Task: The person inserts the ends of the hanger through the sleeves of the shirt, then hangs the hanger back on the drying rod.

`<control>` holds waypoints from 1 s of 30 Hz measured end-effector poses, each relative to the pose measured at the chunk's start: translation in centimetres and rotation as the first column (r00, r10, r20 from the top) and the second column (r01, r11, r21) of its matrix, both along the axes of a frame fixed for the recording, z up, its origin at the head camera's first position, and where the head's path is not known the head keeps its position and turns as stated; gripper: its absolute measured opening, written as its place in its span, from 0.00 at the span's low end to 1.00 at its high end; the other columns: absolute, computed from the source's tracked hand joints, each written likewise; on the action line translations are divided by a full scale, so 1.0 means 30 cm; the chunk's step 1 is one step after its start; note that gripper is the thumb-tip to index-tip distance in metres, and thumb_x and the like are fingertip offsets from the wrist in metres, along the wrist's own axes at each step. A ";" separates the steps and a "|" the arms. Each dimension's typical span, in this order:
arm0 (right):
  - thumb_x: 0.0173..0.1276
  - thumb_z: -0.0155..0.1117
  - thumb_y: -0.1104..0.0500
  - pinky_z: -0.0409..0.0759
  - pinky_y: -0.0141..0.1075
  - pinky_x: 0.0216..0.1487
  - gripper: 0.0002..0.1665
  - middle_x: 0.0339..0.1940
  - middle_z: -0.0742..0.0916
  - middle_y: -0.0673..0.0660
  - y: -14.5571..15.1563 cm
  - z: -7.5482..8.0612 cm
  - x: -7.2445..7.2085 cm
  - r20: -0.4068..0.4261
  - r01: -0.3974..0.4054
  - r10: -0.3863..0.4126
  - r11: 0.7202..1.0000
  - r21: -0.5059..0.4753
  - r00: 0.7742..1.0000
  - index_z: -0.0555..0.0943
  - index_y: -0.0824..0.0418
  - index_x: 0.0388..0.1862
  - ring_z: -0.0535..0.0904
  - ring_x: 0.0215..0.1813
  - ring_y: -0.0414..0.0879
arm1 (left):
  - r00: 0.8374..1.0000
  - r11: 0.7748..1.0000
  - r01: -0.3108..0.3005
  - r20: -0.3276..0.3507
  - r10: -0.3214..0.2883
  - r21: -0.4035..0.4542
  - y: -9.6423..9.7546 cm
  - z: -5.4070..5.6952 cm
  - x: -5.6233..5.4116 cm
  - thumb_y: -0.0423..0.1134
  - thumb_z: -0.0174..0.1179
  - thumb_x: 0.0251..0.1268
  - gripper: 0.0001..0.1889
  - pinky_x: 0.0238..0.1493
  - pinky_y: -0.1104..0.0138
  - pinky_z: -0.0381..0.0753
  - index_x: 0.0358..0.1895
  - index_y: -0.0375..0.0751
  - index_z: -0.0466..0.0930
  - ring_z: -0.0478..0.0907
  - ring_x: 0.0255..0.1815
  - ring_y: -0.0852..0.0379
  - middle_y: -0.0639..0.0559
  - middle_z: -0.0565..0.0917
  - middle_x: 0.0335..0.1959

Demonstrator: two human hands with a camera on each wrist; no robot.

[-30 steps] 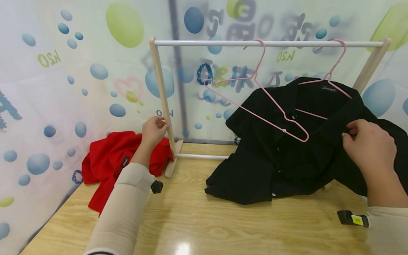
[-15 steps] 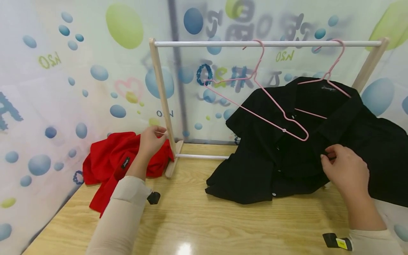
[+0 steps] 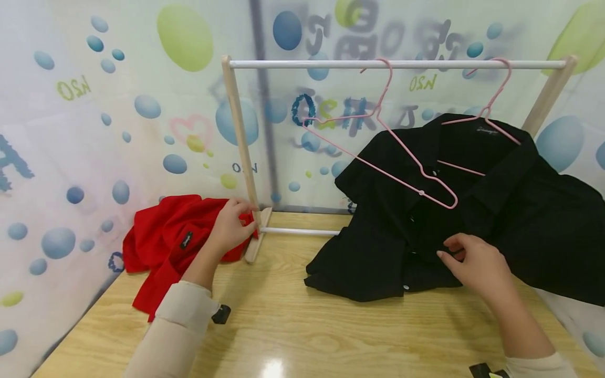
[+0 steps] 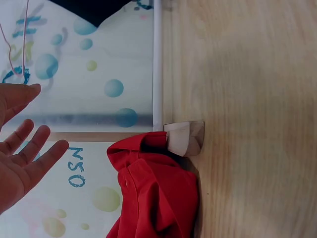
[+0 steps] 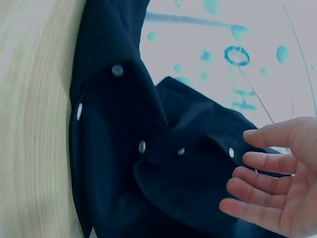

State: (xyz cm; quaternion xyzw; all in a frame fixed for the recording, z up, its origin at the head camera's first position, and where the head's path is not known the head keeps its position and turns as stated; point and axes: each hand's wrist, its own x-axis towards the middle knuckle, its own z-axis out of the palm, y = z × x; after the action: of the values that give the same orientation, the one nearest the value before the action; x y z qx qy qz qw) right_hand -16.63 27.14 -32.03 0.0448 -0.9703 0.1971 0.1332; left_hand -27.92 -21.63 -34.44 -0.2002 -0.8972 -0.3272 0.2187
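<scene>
A black short-sleeved shirt (image 3: 378, 247) with pale buttons hangs on a pink hanger (image 3: 495, 100) at the right of the rack. To its left, a second pink hanger (image 3: 402, 142) hangs bare from the rail, partly in front of the shirt. My right hand (image 3: 479, 265) is before the shirt's lower front, fingers loosely bent, holding nothing; the right wrist view shows them spread apart. My left hand (image 3: 231, 226) is near the rack's left post, in front of a crumpled red garment (image 3: 165, 231) on the table. In the left wrist view its fingers are apart and hold nothing.
The clothes rack has a white top rail (image 3: 293, 64), wooden posts (image 3: 239, 131) and a white lower bar (image 3: 302, 231). It stands on a wood-grain table (image 3: 302, 325). A white backdrop (image 3: 118, 157) printed with coloured ovals and letters hangs behind and at the left.
My right hand has moved down and left from beside the shirt's collar to its lower front. The left hand has dropped along the post toward the red garment. Hangers and clothes look nearly unmoved.
</scene>
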 end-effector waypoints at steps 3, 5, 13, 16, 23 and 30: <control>0.66 0.66 0.57 0.78 0.53 0.38 0.15 0.39 0.83 0.64 -0.041 -0.006 0.007 -0.037 -0.035 0.034 0.999 -0.019 0.999 0.80 0.68 0.44 0.80 0.39 0.57 | 1.000 0.999 0.014 -0.024 -0.015 -0.036 0.006 -0.012 0.024 0.28 0.69 0.53 0.13 0.46 0.53 0.78 0.44 0.35 0.83 0.74 0.48 0.44 0.40 0.77 0.47; 0.65 0.67 0.59 0.79 0.53 0.39 0.13 0.39 0.83 0.62 -0.070 -0.013 0.010 -0.079 -0.073 0.071 0.997 -0.030 0.994 0.80 0.66 0.43 0.80 0.39 0.56 | 0.999 0.999 0.018 -0.038 -0.020 -0.051 0.009 -0.017 0.041 0.28 0.70 0.53 0.14 0.45 0.53 0.79 0.44 0.36 0.83 0.75 0.47 0.45 0.41 0.77 0.46; 0.60 0.72 0.65 0.82 0.47 0.46 0.14 0.42 0.83 0.57 -0.173 -0.059 0.000 -0.225 -0.337 0.305 0.933 -0.123 0.926 0.81 0.63 0.45 0.81 0.44 0.53 | 1.000 0.998 -0.011 -0.013 0.010 -0.056 0.016 -0.018 0.117 0.30 0.72 0.52 0.14 0.42 0.56 0.81 0.44 0.37 0.84 0.78 0.40 0.47 0.43 0.77 0.45; 0.59 0.73 0.65 0.82 0.48 0.48 0.16 0.45 0.83 0.55 -0.206 -0.074 -0.013 -0.245 -0.408 0.372 0.906 -0.115 0.895 0.81 0.61 0.46 0.81 0.47 0.53 | 1.000 0.997 -0.013 -0.011 0.013 -0.071 0.014 -0.018 0.140 0.31 0.72 0.52 0.13 0.42 0.56 0.81 0.43 0.38 0.84 0.77 0.41 0.48 0.45 0.77 0.45; 0.56 0.75 0.64 0.78 0.53 0.53 0.19 0.54 0.82 0.58 -0.272 -0.097 -0.041 -0.256 -0.520 0.492 0.852 -0.054 0.832 0.81 0.59 0.47 0.78 0.56 0.54 | 1.000 0.996 -0.031 -0.010 0.030 -0.087 0.002 -0.019 0.188 0.33 0.71 0.54 0.12 0.40 0.57 0.79 0.43 0.40 0.84 0.76 0.44 0.47 0.45 0.78 0.46; 0.57 0.75 0.63 0.76 0.54 0.56 0.20 0.56 0.80 0.60 -0.354 -0.114 -0.055 -0.220 -0.579 0.555 0.813 -0.059 0.802 0.81 0.60 0.49 0.76 0.58 0.55 | 0.998 0.994 -0.059 -0.017 0.057 -0.096 -0.026 -0.007 0.245 0.31 0.72 0.52 0.14 0.42 0.54 0.81 0.44 0.39 0.84 0.77 0.44 0.47 0.45 0.78 0.47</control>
State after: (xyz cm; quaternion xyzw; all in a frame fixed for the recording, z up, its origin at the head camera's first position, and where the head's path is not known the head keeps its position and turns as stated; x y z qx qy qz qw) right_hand -18.29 16.53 -35.46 0.3435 -0.8807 0.2820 0.1637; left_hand -20.56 -22.41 -34.65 -0.1867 -0.9158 -0.2757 0.2246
